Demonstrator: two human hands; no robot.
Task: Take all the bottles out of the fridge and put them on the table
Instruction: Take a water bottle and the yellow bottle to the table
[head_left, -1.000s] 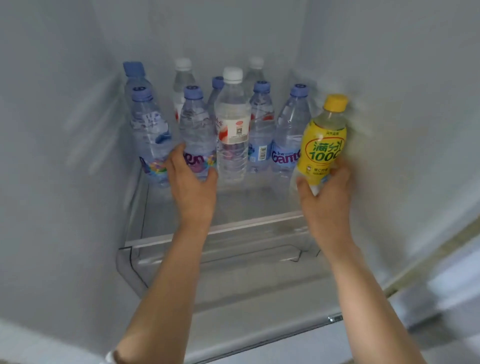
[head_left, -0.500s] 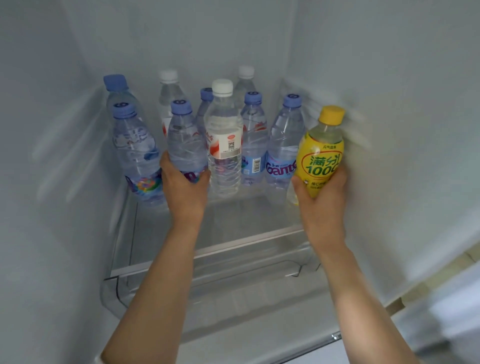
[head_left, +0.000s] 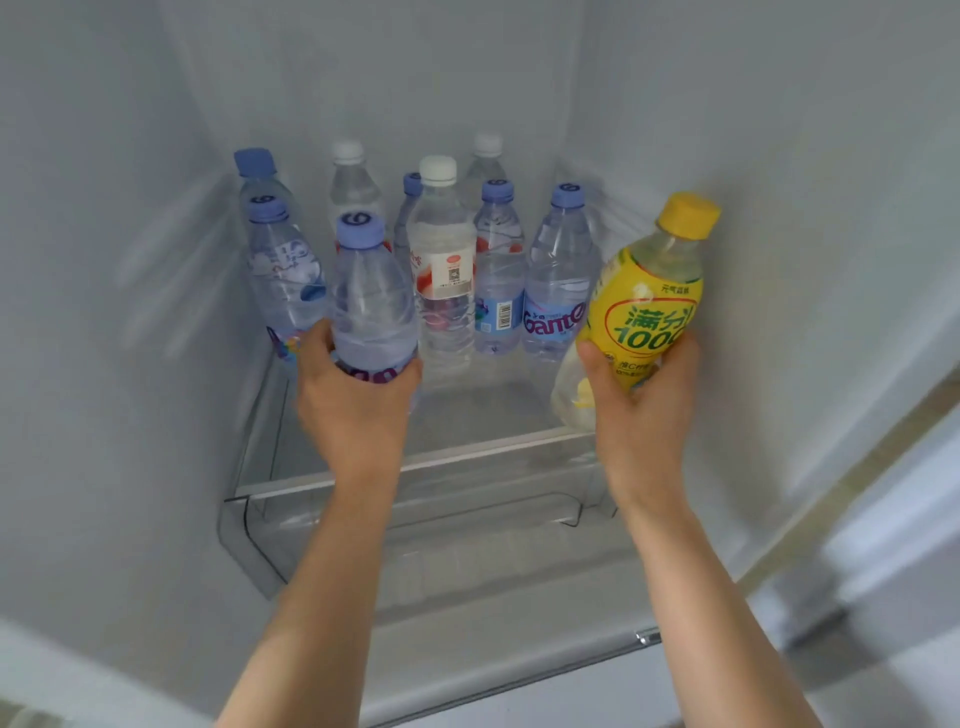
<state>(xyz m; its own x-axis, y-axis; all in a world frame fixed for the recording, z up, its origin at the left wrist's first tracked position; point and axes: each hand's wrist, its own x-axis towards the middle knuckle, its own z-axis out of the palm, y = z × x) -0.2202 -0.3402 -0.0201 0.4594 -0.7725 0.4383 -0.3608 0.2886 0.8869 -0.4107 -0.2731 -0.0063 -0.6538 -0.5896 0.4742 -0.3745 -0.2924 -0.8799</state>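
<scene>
My left hand (head_left: 353, 400) grips the lower part of a clear water bottle with a blue cap (head_left: 371, 301), lifted off the glass shelf (head_left: 467, 415). My right hand (head_left: 641, 405) grips a yellow-labelled drink bottle with a yellow cap (head_left: 649, 291), tilted a little to the right and held above the shelf near the fridge's right wall. Several more water bottles stand at the back of the shelf, among them a tall white-capped bottle (head_left: 444, 280) and a blue-capped Ganten bottle (head_left: 558, 280).
White fridge walls close in on the left (head_left: 114, 312) and right (head_left: 805, 260). Below the shelf sits a clear plastic drawer (head_left: 415, 525). The fridge's front sill (head_left: 493, 670) runs across the bottom, and the door edge (head_left: 883, 467) is at the right.
Both hands have lifted their bottles off the shelf and drawn them toward me. The blue-capped bottle has come out in front of the row, and the yellow bottle has tilted.
</scene>
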